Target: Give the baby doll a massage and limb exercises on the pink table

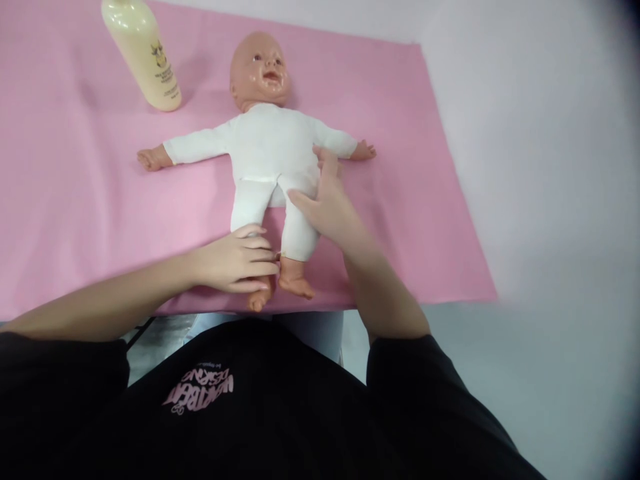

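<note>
Left hand [235, 263] fingers closed around doll [267, 160] ankle, right hand [325, 203] fingers open on its hip

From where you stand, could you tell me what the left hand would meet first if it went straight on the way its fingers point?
Probably the doll's other lower leg, just past the left hand's fingertips.

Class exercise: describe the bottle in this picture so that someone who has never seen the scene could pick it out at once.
Start from the pink sheet that covers the table. At its far left edge, beside the head of the baby doll, stands the bottle. It is cream-coloured with a small printed label, the only container in view.
</note>
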The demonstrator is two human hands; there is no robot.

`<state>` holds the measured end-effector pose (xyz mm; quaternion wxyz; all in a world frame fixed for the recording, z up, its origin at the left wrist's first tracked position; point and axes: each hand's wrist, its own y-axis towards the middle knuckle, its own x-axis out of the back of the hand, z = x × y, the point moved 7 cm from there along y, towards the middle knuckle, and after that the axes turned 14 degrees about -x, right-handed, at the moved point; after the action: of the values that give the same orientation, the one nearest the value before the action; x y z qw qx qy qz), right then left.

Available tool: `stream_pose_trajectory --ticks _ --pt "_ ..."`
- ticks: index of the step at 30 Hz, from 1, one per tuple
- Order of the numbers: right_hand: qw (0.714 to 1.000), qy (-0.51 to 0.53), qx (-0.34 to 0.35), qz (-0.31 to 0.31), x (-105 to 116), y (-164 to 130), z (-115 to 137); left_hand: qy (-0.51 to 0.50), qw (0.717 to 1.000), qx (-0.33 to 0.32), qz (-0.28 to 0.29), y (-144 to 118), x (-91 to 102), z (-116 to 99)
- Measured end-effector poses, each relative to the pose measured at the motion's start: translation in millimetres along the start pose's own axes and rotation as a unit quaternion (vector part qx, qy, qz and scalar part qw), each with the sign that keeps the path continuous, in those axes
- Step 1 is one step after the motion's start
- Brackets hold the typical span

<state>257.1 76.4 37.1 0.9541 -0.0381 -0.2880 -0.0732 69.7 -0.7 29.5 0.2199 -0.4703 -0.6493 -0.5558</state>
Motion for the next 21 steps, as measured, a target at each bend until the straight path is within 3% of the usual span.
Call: stream_pose_trajectory --ticks 5,9,13,15,17,19,21 --pt "0.997 0.069 0.023 -0.026 9 -5 12 -0.041 0.997 0.03 -0.054 -7 0.8 6" --pt "0.979 0.147 0.125 -0.067 12 -26 27 -0.072 0.989 0.031 -0.124 -18 4.6 10" --pt "0.966 0.034 0.247 -0.071 -15 -47 23 -0.113 0.978 0.029 -0.172 -22 9.4 12" --pt "0.944 -0.041 0.323 -0.057 -35 -56 17 -0.126 0.974 0.031 -0.184 -21 12.1 12" --pt "0.92 -0.044 0.385 -0.058 -45 -63 13 -0.118 0.975 0.04 -0.183 -18 13.8 12" --pt "0.915 -0.062 0.398 -0.002 -56 -64 12 -0.092 0.98 0.049 -0.167 -15 13.7 12" --pt "0.885 -0.053 0.462 -0.008 -51 -73 21 -0.062 0.987 0.048 -0.142 -14 11.7 12"
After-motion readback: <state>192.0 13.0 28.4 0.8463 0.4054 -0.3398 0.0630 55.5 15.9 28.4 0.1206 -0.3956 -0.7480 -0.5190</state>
